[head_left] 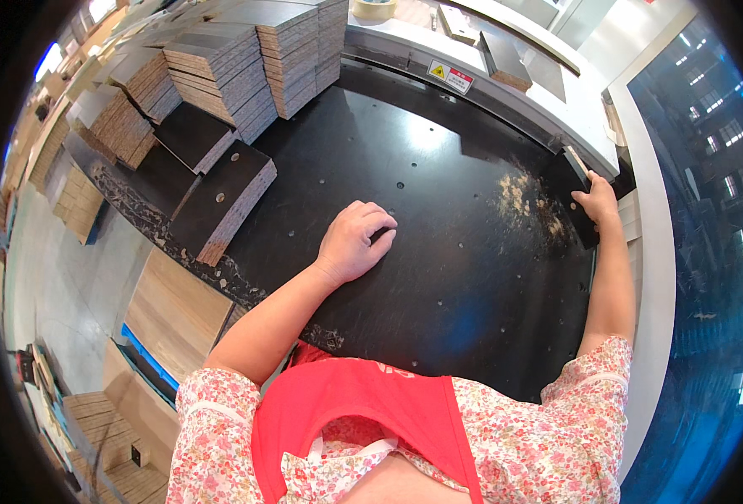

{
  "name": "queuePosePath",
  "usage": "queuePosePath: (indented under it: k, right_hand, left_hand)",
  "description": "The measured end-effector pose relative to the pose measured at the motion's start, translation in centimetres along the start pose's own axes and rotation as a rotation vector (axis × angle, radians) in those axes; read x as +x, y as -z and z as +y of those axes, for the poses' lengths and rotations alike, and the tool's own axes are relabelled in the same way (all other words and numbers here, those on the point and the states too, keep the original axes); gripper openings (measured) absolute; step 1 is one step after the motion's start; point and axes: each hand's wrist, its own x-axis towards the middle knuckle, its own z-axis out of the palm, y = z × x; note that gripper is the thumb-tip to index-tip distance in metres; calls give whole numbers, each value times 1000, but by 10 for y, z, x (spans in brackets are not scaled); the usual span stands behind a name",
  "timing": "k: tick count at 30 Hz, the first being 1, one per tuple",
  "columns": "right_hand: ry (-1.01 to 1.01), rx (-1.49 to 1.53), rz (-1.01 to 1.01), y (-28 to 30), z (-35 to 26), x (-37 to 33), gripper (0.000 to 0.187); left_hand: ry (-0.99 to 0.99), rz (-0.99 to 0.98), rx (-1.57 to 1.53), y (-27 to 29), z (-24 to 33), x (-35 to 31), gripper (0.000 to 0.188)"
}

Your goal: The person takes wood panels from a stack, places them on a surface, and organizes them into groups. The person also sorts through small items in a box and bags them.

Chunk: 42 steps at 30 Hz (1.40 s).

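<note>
My left hand (356, 242) is over the middle of the black worktop (363, 311), its fingers curled into a loose fist with nothing visible in them. At the worktop's right edge, my right hand (598, 202) grips a black board (566, 191) by its upper edge. That board is tilted up against the white machine side, and its lower part blends into the dark surface. Pale sawdust (516, 195) is scattered just left of it. Left of my left hand lies a black panel (228, 195) with raw chipboard edges and two round holes.
Stacks of black chipboard panels (220, 71) fill the far left of the worktop. Behind it runs a white machine ledge (405, 40) with a warning label (449, 76), a loose dark block (506, 63) and a tape roll (374, 8). A wood-grain board (174, 311) stands below at left.
</note>
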Motion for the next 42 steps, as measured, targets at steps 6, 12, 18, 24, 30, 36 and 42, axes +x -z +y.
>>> queuePosePath:
  k: [6,12,18,24,30,36,42]
  right_hand:
    - [-155,-99,-7,-11,-18,-14,92]
    - [-10,59,99,-21,4,-7,85]
    - [199,177,108,24,-58,-37,74]
    - [622,257,73,6,-162,-59,69]
    - [685,463,-187,-10,-221,-61,67]
    - [635,578,-450,-1,-224,-27,40]
    - [875,552,-365,-6,-247,-9,48]
  left_hand:
    - [11,-2,24,2,4,-1,9]
    - [-11,4,27,-1,3,-1,10]
    - [31,35,-49,-2,0,1,14]
    - [102,219,-187,-5,-1,19,50]
    - [107,258,-99,-11,-7,61,67]
    - [112,320,-77,-18,-15,65,54]
    - [111,322,-124,-18,-16,61,55]
